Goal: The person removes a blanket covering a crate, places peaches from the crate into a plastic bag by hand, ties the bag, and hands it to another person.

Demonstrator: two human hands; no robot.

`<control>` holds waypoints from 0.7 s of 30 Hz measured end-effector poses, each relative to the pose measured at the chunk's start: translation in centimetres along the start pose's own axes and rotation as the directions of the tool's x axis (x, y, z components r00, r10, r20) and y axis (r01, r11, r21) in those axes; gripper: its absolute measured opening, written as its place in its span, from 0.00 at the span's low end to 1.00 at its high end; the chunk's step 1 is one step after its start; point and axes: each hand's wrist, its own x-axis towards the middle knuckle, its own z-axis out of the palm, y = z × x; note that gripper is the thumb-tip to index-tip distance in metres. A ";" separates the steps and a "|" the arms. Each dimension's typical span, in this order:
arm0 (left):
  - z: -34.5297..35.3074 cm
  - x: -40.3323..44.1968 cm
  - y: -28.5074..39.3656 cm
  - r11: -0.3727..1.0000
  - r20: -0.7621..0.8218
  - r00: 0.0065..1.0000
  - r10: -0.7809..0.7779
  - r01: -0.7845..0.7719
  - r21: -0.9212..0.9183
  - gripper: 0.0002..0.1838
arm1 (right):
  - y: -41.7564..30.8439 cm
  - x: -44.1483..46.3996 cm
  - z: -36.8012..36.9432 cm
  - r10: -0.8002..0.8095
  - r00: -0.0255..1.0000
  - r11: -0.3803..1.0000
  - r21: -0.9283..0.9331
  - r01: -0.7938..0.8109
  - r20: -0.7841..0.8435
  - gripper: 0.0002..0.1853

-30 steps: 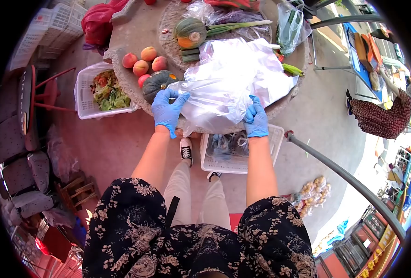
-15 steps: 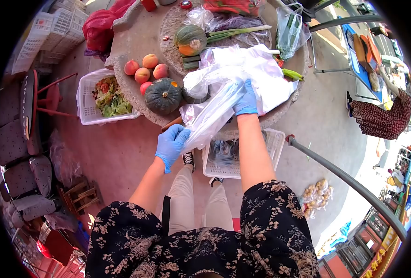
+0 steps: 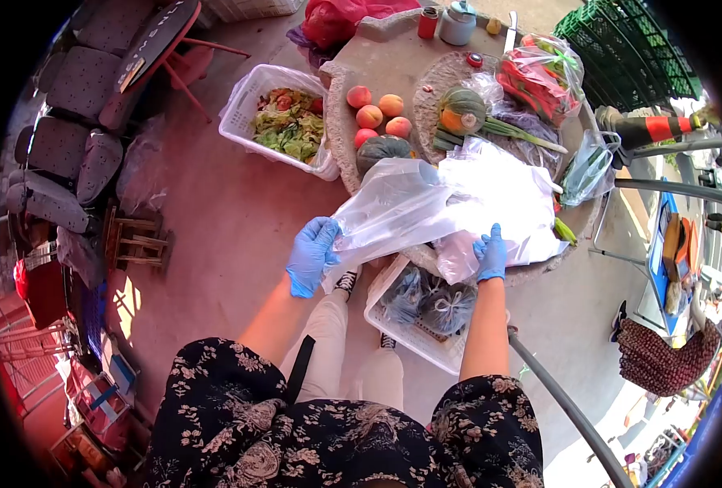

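Observation:
My left hand (image 3: pixel 314 255), in a blue glove, is closed on the end of a thin, clear plastic bag (image 3: pixel 401 195). The bag stretches from it toward a pile of white plastic bags (image 3: pixel 503 183) on the round stone table (image 3: pixel 346 73). At the pile's near edge, my gloved right hand (image 3: pixel 492 255) pinches the plastic, thumb pointing up. Behind the stretched bag sits a dark green pumpkin (image 3: pixel 383 150), partly covered. Several peaches (image 3: pixel 366 115) lie beside it. Farther back are a green-and-orange pumpkin (image 3: pixel 462 112) and a long green onion (image 3: pixel 525 135).
A white basket (image 3: pixel 235 124) of vegetable scraps stands left of the table. Below the table's near edge is a white crate (image 3: pixel 414 348) with dark bagged items. A metal pole (image 3: pixel 560 389) runs along the right. Bagged red peppers (image 3: pixel 532 85) lie at the back.
My view has turned, so the table appears farther right. The bag is now spread wider between my hands. My right hand has shifted to the near edge of the pile.

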 end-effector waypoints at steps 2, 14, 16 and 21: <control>-1.6 -3.3 -1.4 1.000 0.009 1.000 0.005 -0.005 0.002 0.08 | 3.6 -5.4 1.4 -0.140 0.980 0.990 -0.003 0.142 0.139 0.32; -15.4 -28.0 -7.7 0.944 -0.204 0.972 0.115 -0.171 -0.282 0.07 | 15.3 -27.5 9.1 0.354 0.563 0.933 -0.328 -0.150 0.747 0.31; -20.7 -31.2 -9.7 0.915 -0.336 0.939 0.079 -0.202 -0.349 0.08 | 20.1 -30.0 10.5 0.554 0.393 0.833 -0.486 -0.264 0.734 0.34; -34.9 -42.0 -14.0 0.859 -0.671 0.740 -0.049 -0.311 -0.407 0.09 | 28.7 -40.2 15.9 0.767 0.072 0.639 -0.769 0.010 0.638 0.28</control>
